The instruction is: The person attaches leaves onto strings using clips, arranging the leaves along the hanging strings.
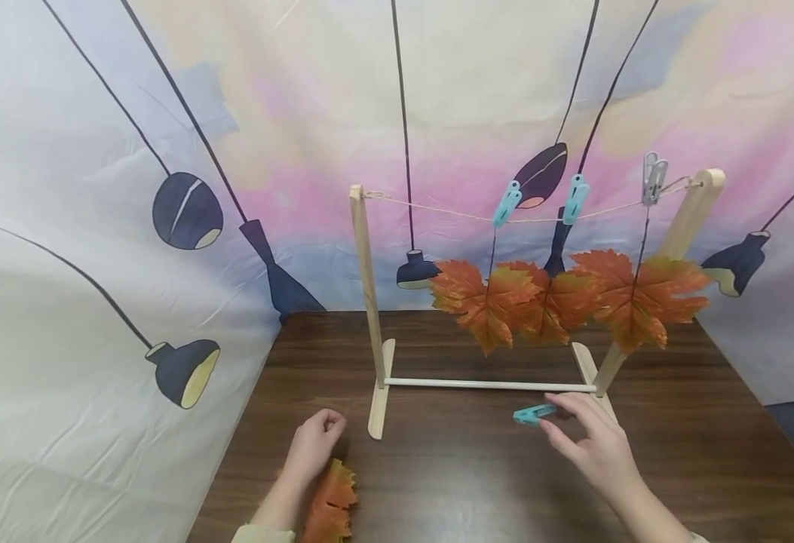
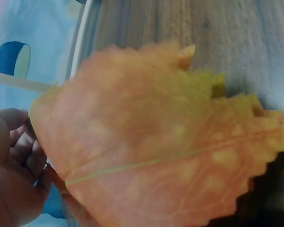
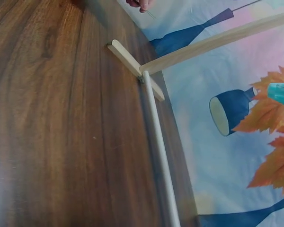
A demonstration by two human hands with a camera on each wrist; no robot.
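My left hand (image 1: 311,445) is at the table's left side, fingers curled at the stem end of an orange and yellow artificial maple leaf (image 1: 332,505). In the left wrist view the leaf (image 2: 146,137) fills most of the picture and hides part of the fingers. On the right, in front of the wooden rack, my right hand (image 1: 596,445) pinches a teal clothespin (image 1: 532,414) between thumb and fingers. The clothespin's tip (image 3: 281,93) shows at the edge of the right wrist view, while the right hand itself is outside it.
A wooden rack with a left post (image 1: 367,286), right post (image 1: 688,215) and white bottom bar (image 1: 492,385) stands on the brown table (image 1: 451,467). Three maple leaves (image 1: 485,302) hang from its string (image 1: 430,207), under two teal clothespins (image 1: 576,199) and a grey clothespin (image 1: 653,179).
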